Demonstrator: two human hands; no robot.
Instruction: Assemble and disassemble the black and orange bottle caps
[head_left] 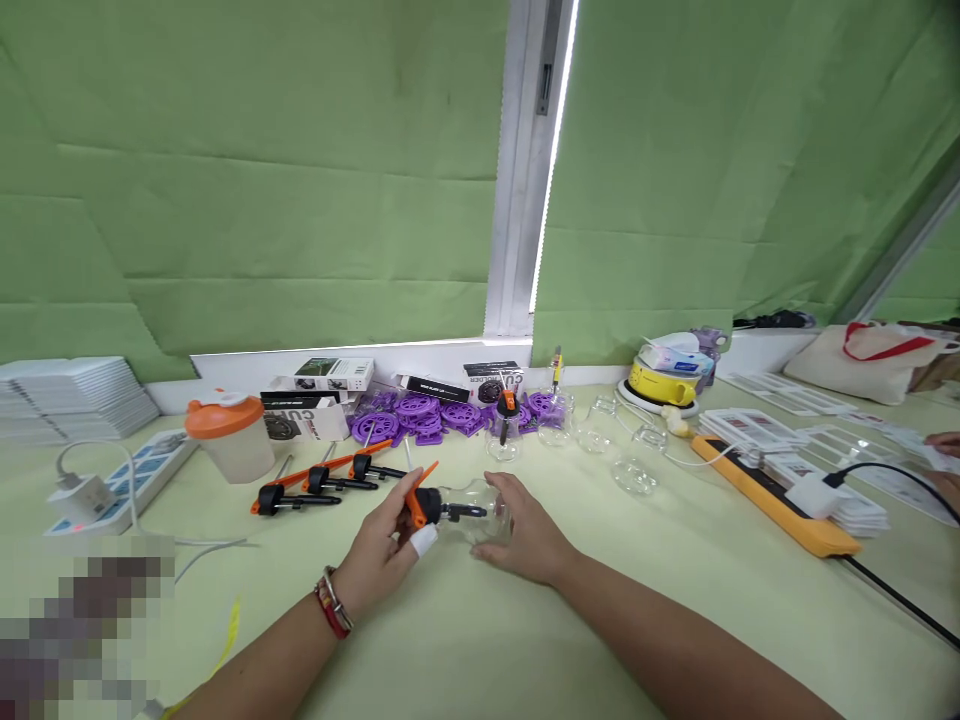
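Observation:
My left hand (390,545) is closed around the black and orange pump top (427,505), a white wrap on one finger. That top's black stem points into the neck of a clear glass bottle (491,510), lying on its side. My right hand (529,530) grips the bottle's rounded base from the right. Three more pump tops (322,482) with orange levers lie to the left. Beyond my hands stands a glass bottle fitted with a similar top (504,425). Several clear glass bottles (636,475) without tops stand to its right.
Purple plastic wheel-like parts (416,412) are heaped by the wall with printed boxes (304,415). An orange-lidded cup (232,440) and a white power strip (142,485) are at left. At right lie an orange power strip (772,495), stacked cards and another person's hand (945,443).

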